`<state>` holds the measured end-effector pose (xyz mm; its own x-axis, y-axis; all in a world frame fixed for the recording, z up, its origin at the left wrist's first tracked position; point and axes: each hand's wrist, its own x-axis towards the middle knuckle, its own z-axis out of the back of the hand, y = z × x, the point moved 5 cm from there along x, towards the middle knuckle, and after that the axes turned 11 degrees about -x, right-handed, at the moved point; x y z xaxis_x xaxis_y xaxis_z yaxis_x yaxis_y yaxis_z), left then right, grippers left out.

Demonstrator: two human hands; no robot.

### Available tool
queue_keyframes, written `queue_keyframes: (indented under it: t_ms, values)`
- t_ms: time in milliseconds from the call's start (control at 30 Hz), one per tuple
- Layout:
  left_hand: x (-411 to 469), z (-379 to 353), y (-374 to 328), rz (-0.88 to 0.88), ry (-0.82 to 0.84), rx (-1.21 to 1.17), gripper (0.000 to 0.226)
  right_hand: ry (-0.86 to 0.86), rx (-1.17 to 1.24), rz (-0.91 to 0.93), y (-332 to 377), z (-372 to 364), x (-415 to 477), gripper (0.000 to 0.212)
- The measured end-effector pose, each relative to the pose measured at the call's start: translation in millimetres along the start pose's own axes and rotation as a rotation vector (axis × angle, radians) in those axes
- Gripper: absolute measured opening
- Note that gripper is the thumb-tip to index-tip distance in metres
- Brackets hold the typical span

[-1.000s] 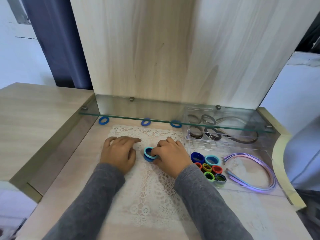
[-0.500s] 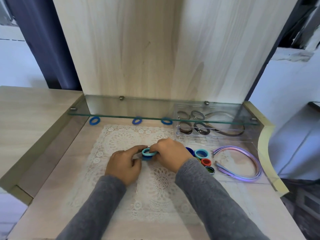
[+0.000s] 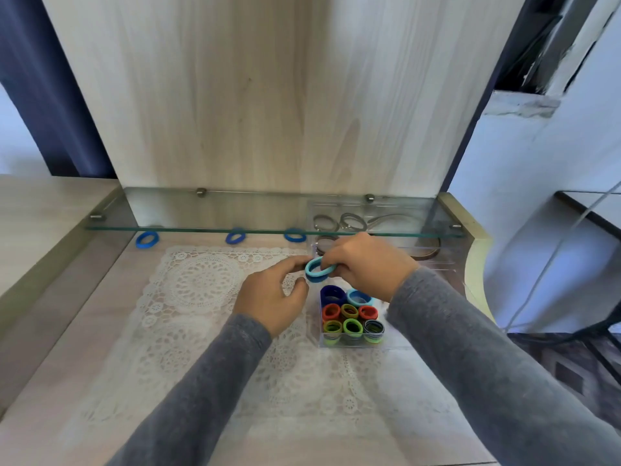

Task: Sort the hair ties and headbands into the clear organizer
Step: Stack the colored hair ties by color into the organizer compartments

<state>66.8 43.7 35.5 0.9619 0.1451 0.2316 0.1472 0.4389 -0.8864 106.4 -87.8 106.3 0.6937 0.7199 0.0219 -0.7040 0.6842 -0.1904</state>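
My right hand grips a small stack of hair ties, light blue on top and darker blue beneath, held just above the left edge of the clear organizer. My left hand is beside the stack with its fingertips touching it. The organizer's front compartment holds several rolled ties in blue, red, green and olive. Three blue hair ties lie under the glass shelf. Dark ties sit in the rear compartment. My right arm hides the headband compartment.
A glass shelf overhangs the back of the desk, in front of a wooden panel. A white lace mat covers the desk's middle. A raised wooden surface borders the left; the desk's curved edge is on the right.
Both hands have moved right with the blue stack, from the mat's middle to the organizer's left edge. The view has shifted right, and my right arm now covers the purple headband.
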Motion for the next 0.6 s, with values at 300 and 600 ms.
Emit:
queue_keyframes:
  t_ms: [300, 600]
  values:
    - [7.5, -28.1, 10.0, -0.119, 0.005, 0.064, 0.046, -0.178, -0.229, 0.051, -20.4, -38.5, -16.5, 0.045]
    - [1.9, -31.1, 18.0, -0.298, -0.028, 0.246, 0.047, -0.188, -0.264, 0.08, -25.9, -55.2, -13.7, 0.046]
